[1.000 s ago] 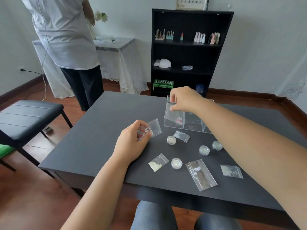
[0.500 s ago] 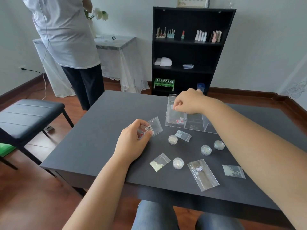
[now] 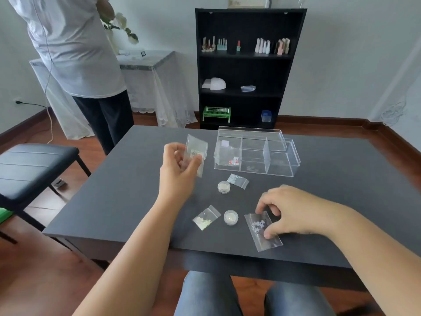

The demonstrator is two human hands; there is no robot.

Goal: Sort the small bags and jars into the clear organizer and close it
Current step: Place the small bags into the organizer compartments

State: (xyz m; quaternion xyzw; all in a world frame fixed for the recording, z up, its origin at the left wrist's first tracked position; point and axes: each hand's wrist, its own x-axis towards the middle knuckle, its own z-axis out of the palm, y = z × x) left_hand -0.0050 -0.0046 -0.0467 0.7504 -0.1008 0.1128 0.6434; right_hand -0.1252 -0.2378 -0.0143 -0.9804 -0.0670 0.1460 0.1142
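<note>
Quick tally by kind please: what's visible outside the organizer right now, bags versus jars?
Small bags: 4, one in the left hand, one under the right hand, two loose on the table
Small jars: 2
Total: 6; the right hand may hide more.

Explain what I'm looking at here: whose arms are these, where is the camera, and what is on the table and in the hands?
The camera sits on a person's head and looks down at their own bare arms; there is no machine. They sit at a dark table. The left hand holds up a small clear bag with a label. The right hand pinches a bag of white flowers lying on the table. Farther back stands a clear organizer, lid open, with one bag already in its left compartment. Loose on the table are two small round jars and two more bags. Another person stands in the background.
</note>
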